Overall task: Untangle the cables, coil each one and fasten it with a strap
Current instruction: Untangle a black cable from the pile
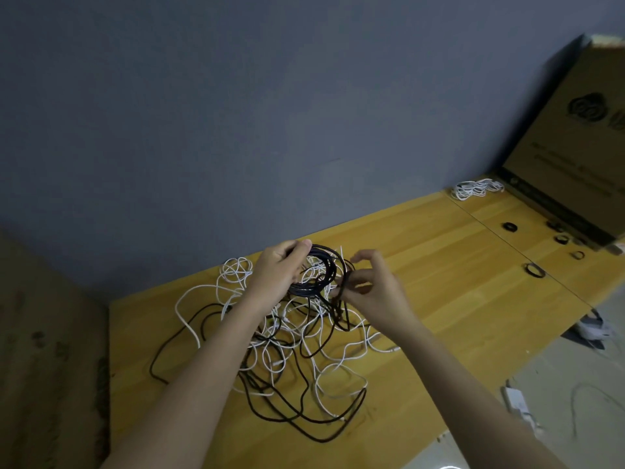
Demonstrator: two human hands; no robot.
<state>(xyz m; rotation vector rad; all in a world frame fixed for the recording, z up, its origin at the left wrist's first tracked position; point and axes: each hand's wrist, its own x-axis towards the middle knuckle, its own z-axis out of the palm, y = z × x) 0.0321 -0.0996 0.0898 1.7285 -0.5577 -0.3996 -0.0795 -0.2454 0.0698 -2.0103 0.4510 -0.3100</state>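
**No readable text**

Only print: dark round logo (584,107) and blurred lines of writing on the cardboard box (575,137), well apart from the fingers (363,257) of the right hand, up toward the far right. Too smeared to make out any word or number.

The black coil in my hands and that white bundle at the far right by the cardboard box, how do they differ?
The black coil is dark and held above the table by the left hand and right hand; the white bundle is pale and lies on the table. A black tail trails from the coil into the tangle; the bundle lies apart. Both are looped cable.
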